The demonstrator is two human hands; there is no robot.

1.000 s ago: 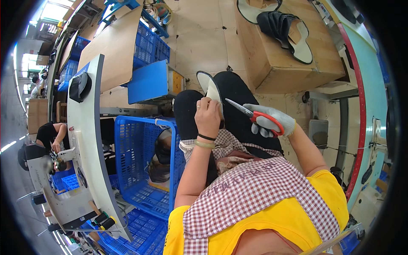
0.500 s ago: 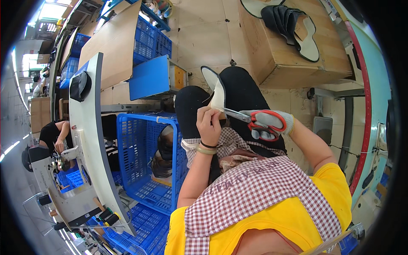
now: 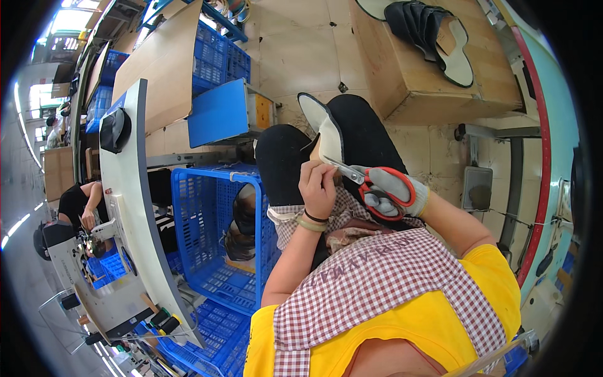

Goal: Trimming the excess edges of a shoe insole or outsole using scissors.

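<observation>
My left hand [image 3: 317, 188] pinches the near end of a cream shoe piece [image 3: 331, 135] with a dark edge, held above my lap. The piece stands tilted, its rounded far end between my knees. On my right hand [image 3: 388, 187] is a grey-white glove, and its fingers wrap the red handles of a pair of scissors [image 3: 353, 174]. The scissor blades point left, their tips at the edge of the shoe piece beside my left fingertips. The blades look slightly parted; whether they touch the piece I cannot tell.
Right ahead, a cardboard box [image 3: 465, 103] bears a fanned stack of black shoe pieces [image 3: 418, 28]. To my left stand a blue crate [image 3: 178, 217] with dark items inside and a white table [image 3: 129, 173] with a black piece on it. Beyond, a co-worker's hand [image 3: 88, 218] is at a machine.
The scissors and my right hand have shifted slightly right and down, and the blades look more parted. The shoe piece has turned a little; my left hand has moved slightly right.
</observation>
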